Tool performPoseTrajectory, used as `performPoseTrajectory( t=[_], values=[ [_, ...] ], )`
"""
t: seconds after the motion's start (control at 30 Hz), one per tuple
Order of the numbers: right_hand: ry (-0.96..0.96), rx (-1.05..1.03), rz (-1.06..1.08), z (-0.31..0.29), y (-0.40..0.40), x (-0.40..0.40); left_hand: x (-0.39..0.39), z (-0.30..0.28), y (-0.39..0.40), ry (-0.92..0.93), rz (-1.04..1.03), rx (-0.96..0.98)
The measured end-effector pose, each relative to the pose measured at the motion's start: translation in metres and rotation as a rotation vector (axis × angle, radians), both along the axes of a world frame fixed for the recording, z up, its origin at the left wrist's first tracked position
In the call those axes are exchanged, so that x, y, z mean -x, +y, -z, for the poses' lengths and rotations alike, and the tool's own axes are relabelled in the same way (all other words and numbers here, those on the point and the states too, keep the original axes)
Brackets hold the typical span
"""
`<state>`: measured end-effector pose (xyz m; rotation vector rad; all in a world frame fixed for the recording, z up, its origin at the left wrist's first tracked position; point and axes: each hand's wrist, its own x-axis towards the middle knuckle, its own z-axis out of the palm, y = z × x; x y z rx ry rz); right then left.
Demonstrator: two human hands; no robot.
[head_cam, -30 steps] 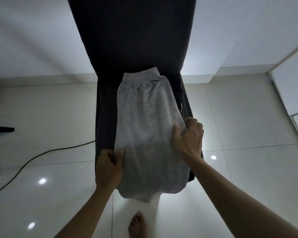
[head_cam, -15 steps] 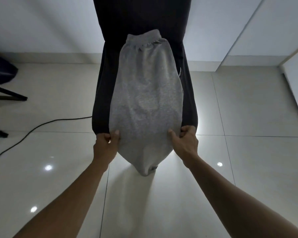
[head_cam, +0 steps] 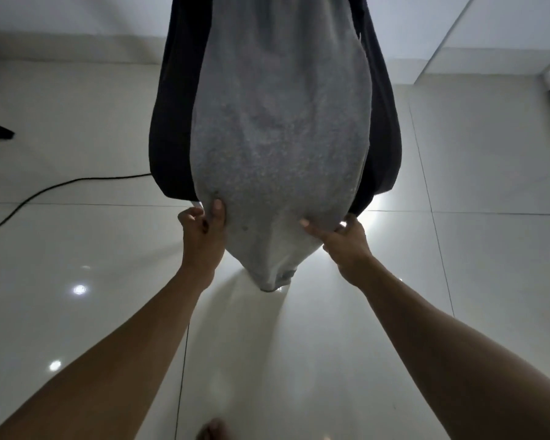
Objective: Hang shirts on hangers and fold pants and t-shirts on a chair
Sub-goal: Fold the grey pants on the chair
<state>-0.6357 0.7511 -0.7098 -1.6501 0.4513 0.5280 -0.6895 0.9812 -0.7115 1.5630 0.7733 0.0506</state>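
Both hands grip the near end of a pair of grey pants (head_cam: 280, 147) laid lengthwise over a dark chair (head_cam: 172, 128). Left hand (head_cam: 204, 236) pinches the fabric's left edge, its thumb pressed on top of the cloth and its fingers curled beneath. Right hand (head_cam: 343, 239) pinches the right edge in the same way, thumb on top pointing toward the left hand and fingers tucked under the cloth.

Between the two hands the grey fabric sags into a point that hangs below the wrists, off the front edge of the seat and above the floor. Beyond the hands the pants run away up the seat to the top edge of the view, where their far end is cut off. Dark upholstery shows as a band on either side of the cloth, just outside each hand.

No brand, label or writing can be read on the pants or the chair; a small pale tab at the cloth's far right edge is too small to make out.

White glossy floor tiles (head_cam: 473, 249) lie under both forearms, with bright light spots reflected to the left of the left arm. A black cable (head_cam: 45, 193) curves across the tiles well to the left of the left hand. Toes of a bare foot (head_cam: 213, 430) show at the bottom edge, between the two forearms.
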Motion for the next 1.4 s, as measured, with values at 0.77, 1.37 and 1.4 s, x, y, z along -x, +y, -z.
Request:
performPoseTrajectory(
  t=[0.77,1.37,1.4],
  values=[
    [0.345,-0.377,-0.253,-0.009,-0.019,0.147,0.129,0.016,-0.013,0.277,0.311,0.359],
    [0.516,-0.231,-0.274,-0.165,-0.031,0.258,0.264,-0.164,-0.011,0.520,0.438,0.353],
    [0.510,-0.228,-0.284,-0.176,-0.028,0.260,0.266,-0.176,-0.011,0.525,0.431,0.362]
  ],
)
